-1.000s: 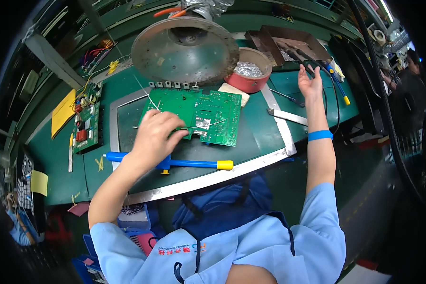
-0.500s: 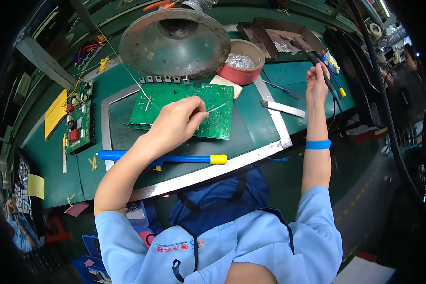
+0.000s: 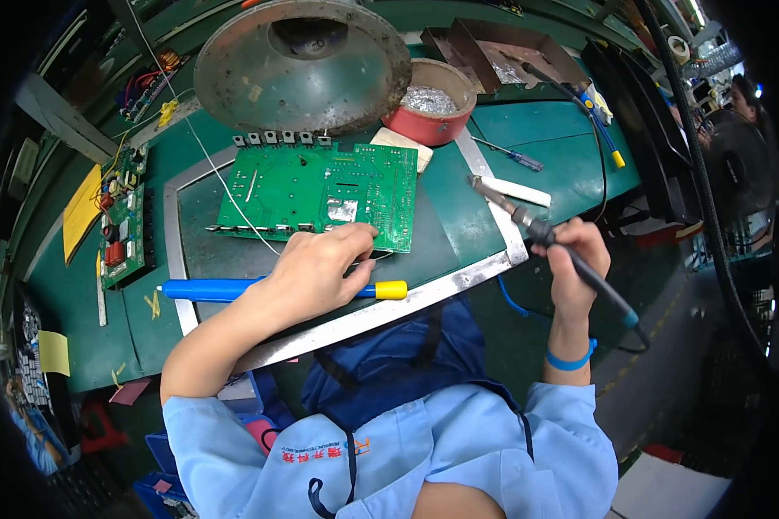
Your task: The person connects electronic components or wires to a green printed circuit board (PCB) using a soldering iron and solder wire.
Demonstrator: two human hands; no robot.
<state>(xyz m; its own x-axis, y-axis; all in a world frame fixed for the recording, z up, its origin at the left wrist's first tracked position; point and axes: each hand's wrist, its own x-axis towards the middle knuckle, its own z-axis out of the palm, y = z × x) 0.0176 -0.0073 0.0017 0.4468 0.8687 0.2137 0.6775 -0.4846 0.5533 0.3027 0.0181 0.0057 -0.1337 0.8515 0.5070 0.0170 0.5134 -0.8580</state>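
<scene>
My right hand (image 3: 577, 264) is wrapped round the handle of a soldering iron (image 3: 541, 232), whose tip points up and left near a white-handled tool (image 3: 518, 191). At the near edge of a green circuit board (image 3: 312, 192) is my left hand (image 3: 325, 266), its fingers pinched on thin solder wire (image 3: 216, 169). The wire comes down from the upper left across the board, and a short end shows past the fingertips. The board lies solder side up, with several metal-tabbed parts along its far edge. Under my left wrist lies a blue desoldering pump (image 3: 208, 290) with a yellow end.
A fume hood cone (image 3: 303, 86) overhangs the board's far side. Beside it stand a red round pot (image 3: 433, 121) and a metal tray (image 3: 528, 65) with another iron-like tool (image 3: 550, 80). A screwdriver (image 3: 524, 160) lies at right, a second board (image 3: 128, 229) at left.
My right hand has come toward me from the tray side, bringing the soldering iron. My left hand has drawn back from the board's middle to its near edge, with the solder wire.
</scene>
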